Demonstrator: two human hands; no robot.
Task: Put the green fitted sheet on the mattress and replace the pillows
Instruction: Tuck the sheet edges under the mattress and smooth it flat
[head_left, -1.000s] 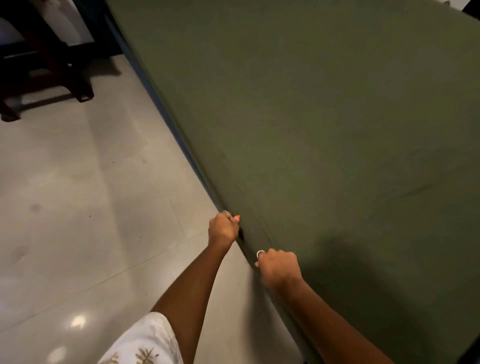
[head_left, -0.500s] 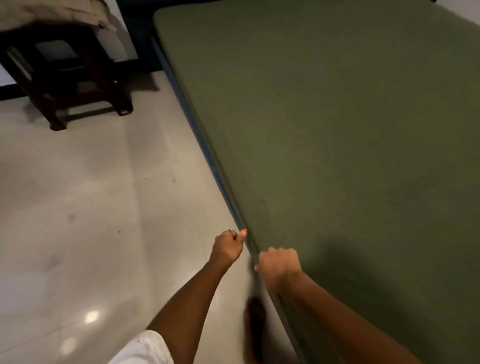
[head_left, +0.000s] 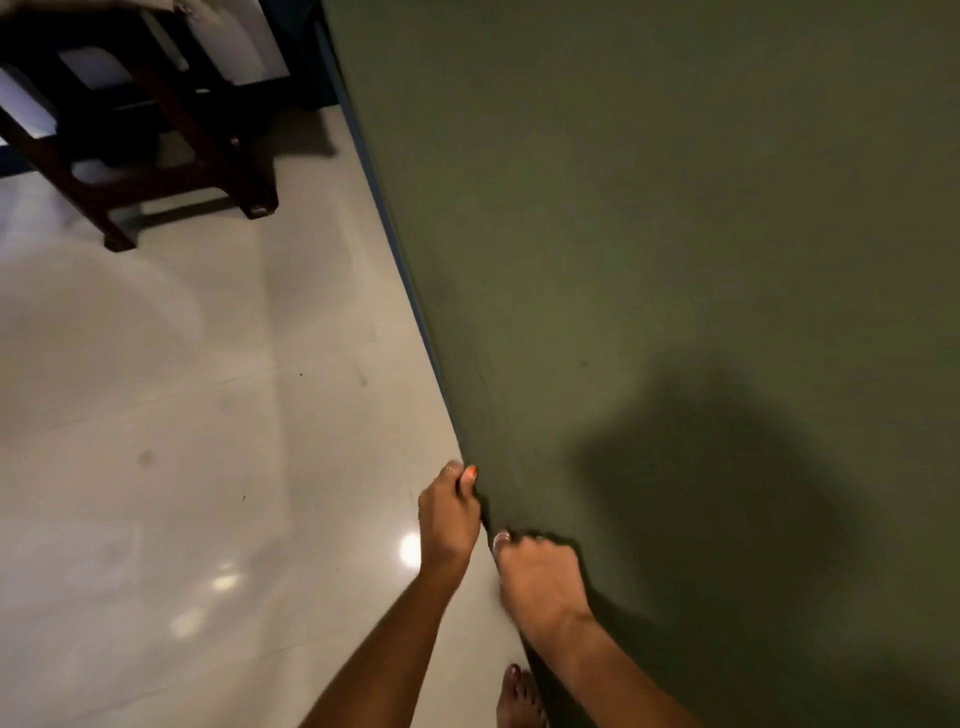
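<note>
The green fitted sheet (head_left: 649, 234) lies smooth over the mattress and fills the right half of the view. A thin blue strip of mattress edge (head_left: 400, 260) shows under the sheet along its left side. My left hand (head_left: 448, 514) is closed on the sheet's hem at that side edge. Just to its right, my right hand (head_left: 540, 577) is a fist gripping the same edge, knuckles up. No pillows are in view.
A pale glossy tiled floor (head_left: 182, 467) lies left of the bed. A dark wooden stool or table (head_left: 171, 130) with cloth on top stands at the far left corner. My bare foot (head_left: 519, 696) rests on the floor by the bed's side.
The view has shifted along the bed and the wooden furniture now looks nearer. Both hands stay closed on the sheet edge and have slid a little along it. My foot has come into view.
</note>
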